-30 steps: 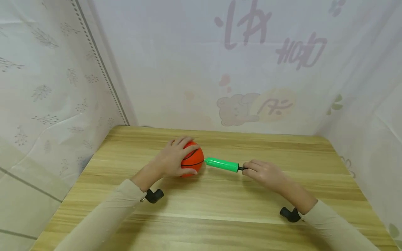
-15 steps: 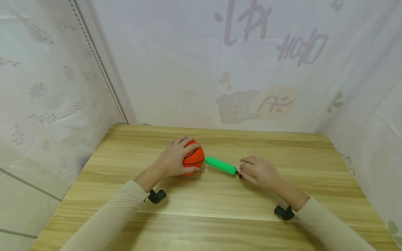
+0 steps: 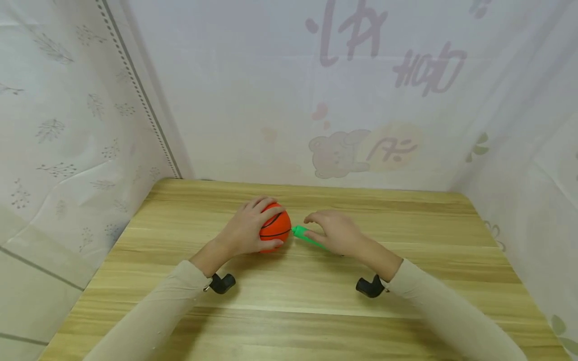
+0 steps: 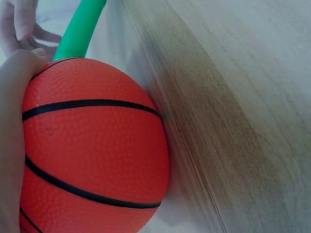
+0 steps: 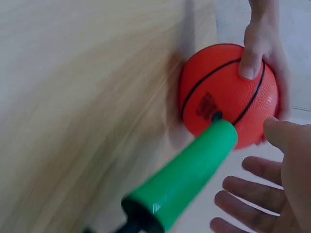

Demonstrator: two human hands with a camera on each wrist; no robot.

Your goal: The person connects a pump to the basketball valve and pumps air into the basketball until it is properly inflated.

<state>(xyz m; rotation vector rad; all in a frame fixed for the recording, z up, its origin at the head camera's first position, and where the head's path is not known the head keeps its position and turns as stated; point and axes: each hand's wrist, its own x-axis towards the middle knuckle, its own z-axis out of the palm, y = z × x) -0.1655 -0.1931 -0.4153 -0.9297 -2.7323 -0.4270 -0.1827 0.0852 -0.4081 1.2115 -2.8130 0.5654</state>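
Observation:
A small orange-red toy basketball (image 3: 276, 225) with black lines sits on the table, and my left hand (image 3: 246, 228) grips it from the left with fingers and thumb spread round it. Joined to the ball's right side at its black valve (image 5: 216, 116) is a green hand pump (image 5: 187, 170). The pump's black handle end (image 5: 138, 221) is partly in view at the bottom of the right wrist view. Over the pump reaches my right hand (image 3: 338, 233), its fingers extended and apart from the barrel. In the left wrist view the green barrel (image 4: 80, 31) rises beyond the ball.
The wood-grain table (image 3: 289, 296) carries the ball and pump. Pale printed curtains (image 3: 253, 100) hang behind it and at both sides. A black wrist-mounted camera piece (image 3: 223, 284) is below the left hand, with another black piece (image 3: 370, 287) below the right.
My right hand has let go of the pump's black handle and moved left over the green barrel. The pump's handle end has swung slightly toward me. The left hand stays on the basketball.

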